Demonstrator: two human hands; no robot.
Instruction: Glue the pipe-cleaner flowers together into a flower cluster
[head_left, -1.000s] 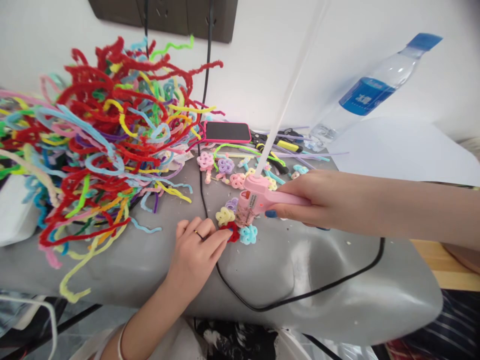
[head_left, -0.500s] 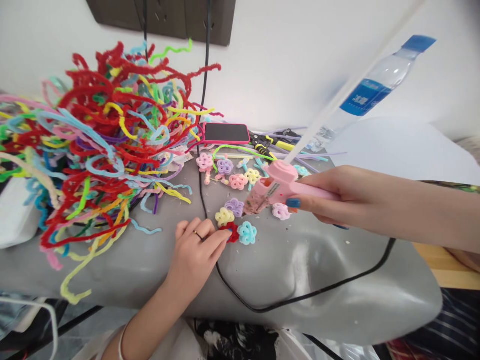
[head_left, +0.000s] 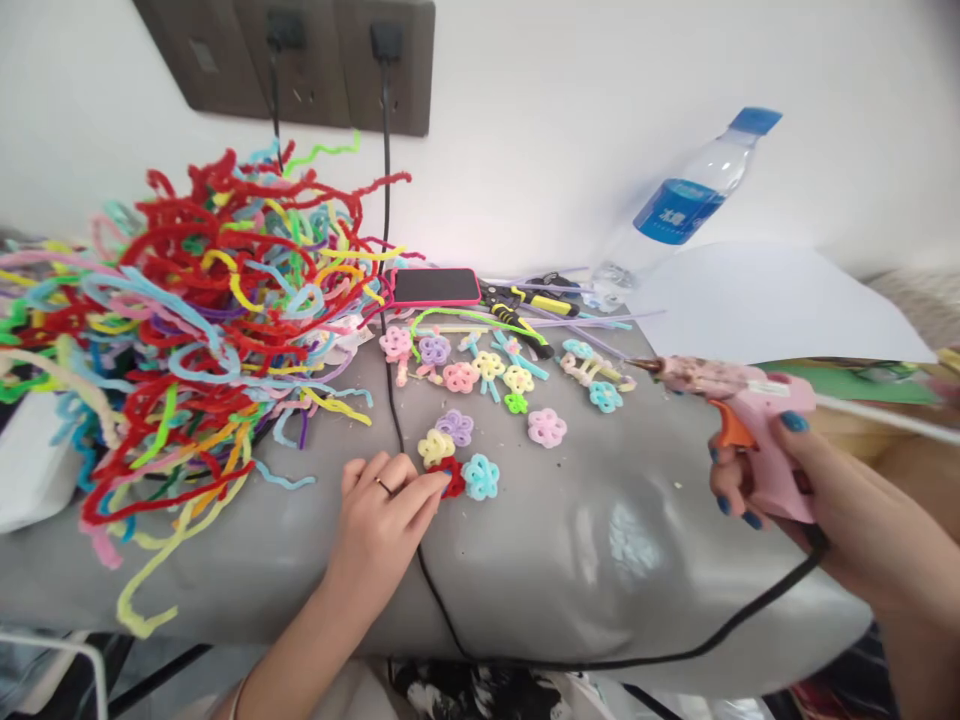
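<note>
My left hand (head_left: 390,515) rests on the grey surface with its fingers closed on a red pipe-cleaner flower (head_left: 451,477), which they partly cover. Touching or close beside the red one are a yellow flower (head_left: 435,449), a purple flower (head_left: 455,428) and a light blue flower (head_left: 481,477). Out to the right, my right hand (head_left: 787,480) grips a pink hot glue gun (head_left: 772,420) by its handle. Its nozzle points left, and a white glue stick (head_left: 885,415) sticks out of the back. A pink flower (head_left: 547,428) lies alone between the hands.
A tangled heap of pipe cleaners (head_left: 225,300) covers the left side. Behind lie a phone (head_left: 436,287), yellow-black pliers (head_left: 521,325) and more flowers (head_left: 460,377). A bottle (head_left: 679,210) leans against the wall beside white paper (head_left: 772,305). The black cord (head_left: 570,663) runs along the front.
My right hand has swung the glue gun away from the flowers to the right, turning its nozzle to the left. My left hand stays at the red flower. The view has shifted slightly.
</note>
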